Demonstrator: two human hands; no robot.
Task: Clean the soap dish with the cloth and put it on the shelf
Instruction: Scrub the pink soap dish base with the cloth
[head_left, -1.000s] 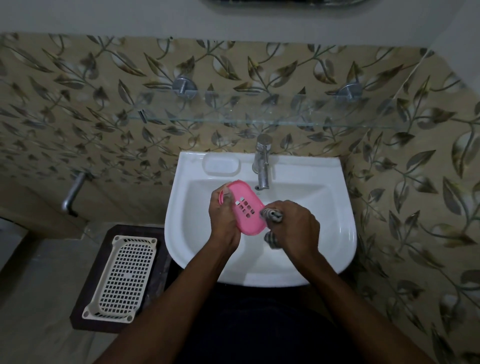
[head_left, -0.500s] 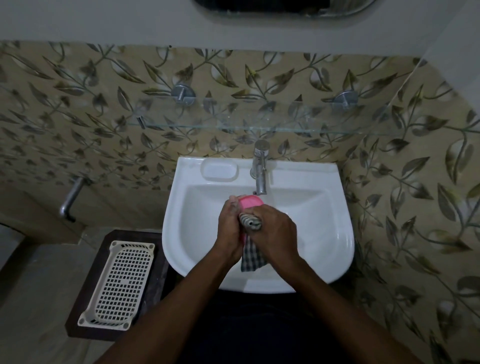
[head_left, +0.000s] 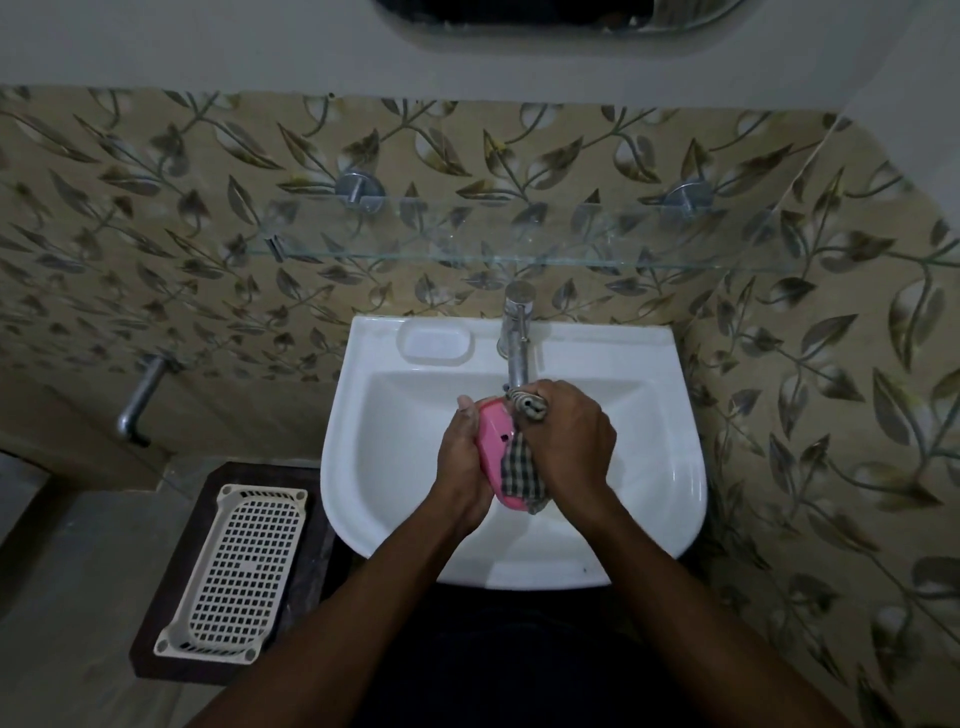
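Over the white sink (head_left: 665, 467), my left hand (head_left: 462, 462) grips a pink soap dish (head_left: 492, 441), held on edge and partly hidden by my fingers. My right hand (head_left: 571, 441) clutches a checked cloth (head_left: 521, 470) and presses it against the right side of the dish. A bunched end of the cloth sticks out above my right thumb, just under the tap. The glass shelf (head_left: 519, 249) runs along the wall above the sink, on two metal pegs.
A chrome tap (head_left: 517, 332) stands at the back of the sink, with a moulded soap recess (head_left: 435, 340) to its left. A cream perforated basket (head_left: 236, 566) lies on a dark stool at the lower left. A metal pipe (head_left: 137, 400) juts from the left wall. Patterned tile walls close in on the right.
My right hand brought the cloth onto the dish and rubbed along it. The dish turned from face-up to on edge. The view tilted upward, showing more of the mirror.
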